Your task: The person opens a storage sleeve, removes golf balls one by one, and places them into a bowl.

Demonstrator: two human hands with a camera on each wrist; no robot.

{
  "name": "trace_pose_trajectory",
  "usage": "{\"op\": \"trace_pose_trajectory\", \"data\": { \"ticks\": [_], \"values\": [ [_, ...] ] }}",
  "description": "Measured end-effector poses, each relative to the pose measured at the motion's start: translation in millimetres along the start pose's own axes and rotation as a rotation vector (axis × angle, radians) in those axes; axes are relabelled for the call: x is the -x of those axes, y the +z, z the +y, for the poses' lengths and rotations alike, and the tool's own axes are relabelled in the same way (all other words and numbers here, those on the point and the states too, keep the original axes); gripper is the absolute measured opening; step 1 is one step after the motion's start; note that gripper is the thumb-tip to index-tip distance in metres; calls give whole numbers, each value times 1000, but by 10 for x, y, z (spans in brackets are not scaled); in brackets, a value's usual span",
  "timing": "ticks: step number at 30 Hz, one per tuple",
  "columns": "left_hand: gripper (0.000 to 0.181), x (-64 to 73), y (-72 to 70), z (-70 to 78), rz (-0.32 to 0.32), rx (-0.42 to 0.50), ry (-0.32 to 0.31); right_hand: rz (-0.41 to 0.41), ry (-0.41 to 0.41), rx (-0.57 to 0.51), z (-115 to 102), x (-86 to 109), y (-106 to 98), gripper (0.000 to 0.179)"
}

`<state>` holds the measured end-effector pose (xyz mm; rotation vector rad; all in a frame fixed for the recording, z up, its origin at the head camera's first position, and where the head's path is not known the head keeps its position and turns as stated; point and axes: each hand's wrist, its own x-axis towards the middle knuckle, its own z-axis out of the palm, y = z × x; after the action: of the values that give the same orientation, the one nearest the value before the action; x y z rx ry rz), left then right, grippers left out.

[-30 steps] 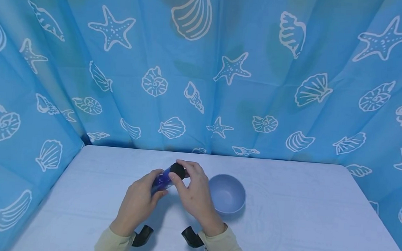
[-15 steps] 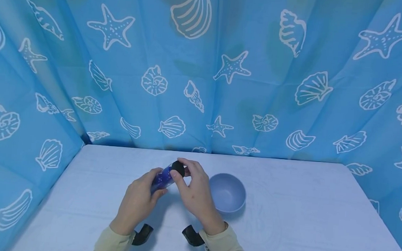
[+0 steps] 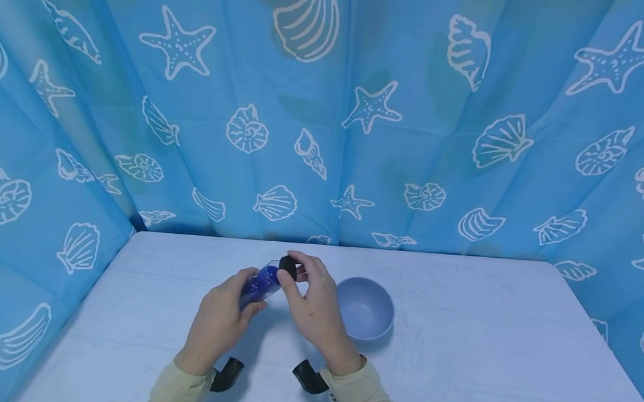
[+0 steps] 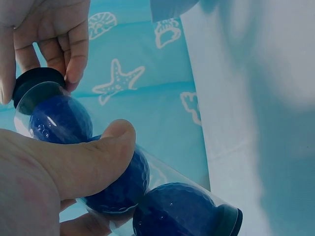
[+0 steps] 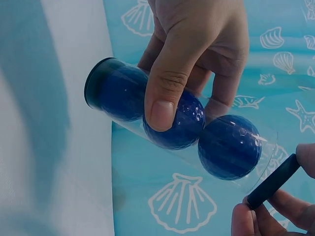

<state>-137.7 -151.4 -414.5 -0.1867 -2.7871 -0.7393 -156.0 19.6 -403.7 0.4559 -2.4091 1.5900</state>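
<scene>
My left hand (image 3: 217, 320) grips a clear plastic tube (image 3: 260, 285) round its middle, tilted with one end up to the right. Inside it sit three dark blue golf balls (image 5: 230, 147) in a row. A dark cap (image 5: 98, 84) closes the tube's lower end. At the upper end, my right hand (image 3: 316, 311) pinches a round black cap (image 3: 288, 267) between thumb and fingers. In the right wrist view this cap stands slightly off the tube's rim, at an angle to it. Both hands are above the table.
A blue-grey bowl (image 3: 365, 311) stands on the white-covered table (image 3: 473, 345) just right of my right hand. A blue curtain (image 3: 325, 152) with white shell prints hangs behind the table and along its sides. Black curved pieces (image 3: 310, 377) are at both wrists.
The black cap has moved up and right off the tube's end with my right hand, so more clear tube shows. My left hand has shifted slightly left with the tube.
</scene>
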Motion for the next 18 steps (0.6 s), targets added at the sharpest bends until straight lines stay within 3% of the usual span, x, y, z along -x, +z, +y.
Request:
{"op": "trace_pose_trajectory", "data": {
  "ticks": [18],
  "values": [
    [60,-27,-38,-1,-3,-15,-28,2,-20,5,7,-7,-28,41]
  ]
}}
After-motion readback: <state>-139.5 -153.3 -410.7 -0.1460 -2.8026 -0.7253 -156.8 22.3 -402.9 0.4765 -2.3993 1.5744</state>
